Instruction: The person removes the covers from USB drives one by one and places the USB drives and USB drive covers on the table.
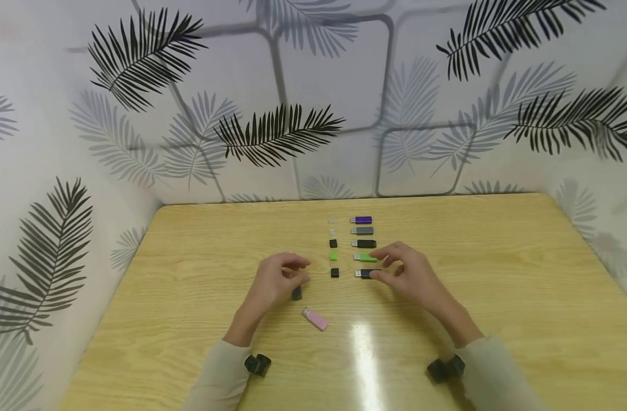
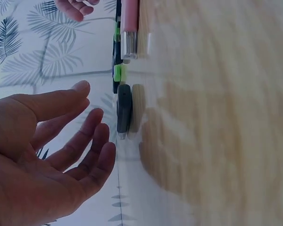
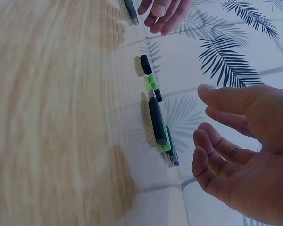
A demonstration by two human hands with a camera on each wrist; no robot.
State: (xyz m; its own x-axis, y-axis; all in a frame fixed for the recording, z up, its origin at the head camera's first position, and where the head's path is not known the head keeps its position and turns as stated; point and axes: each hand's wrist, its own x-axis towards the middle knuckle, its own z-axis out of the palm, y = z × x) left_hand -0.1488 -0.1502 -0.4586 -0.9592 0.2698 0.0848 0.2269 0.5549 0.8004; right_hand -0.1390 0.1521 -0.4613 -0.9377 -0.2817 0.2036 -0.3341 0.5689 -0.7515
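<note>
My left hand [image 1: 282, 277] hovers over the table beside a dark grey USB stick [image 1: 296, 294]. Its fingers are loosely bent with nothing between them, and the left wrist view shows the grey USB stick [image 2: 124, 108] lying apart from the fingertips. A pink USB stick [image 1: 315, 319] lies nearer to me. Over the right column of USB sticks is my right hand [image 1: 408, 274], close to a black USB stick [image 1: 364, 274] and a green USB stick [image 1: 364, 257]. In the right wrist view, the right hand [image 3: 245, 155] holds nothing and its fingers are relaxed, apart from the black stick [image 3: 156, 121].
Farther back in that column lie another black stick [image 1: 364, 244], a grey stick [image 1: 363, 230] and a purple stick [image 1: 361, 220]. Caps line up to their left, among them a black cap [image 1: 335, 273], a green cap [image 1: 334, 256] and a clear cap [image 1: 332, 232]. A patterned wall covering [image 1: 334, 165] stands behind the wooden table [image 1: 190, 331].
</note>
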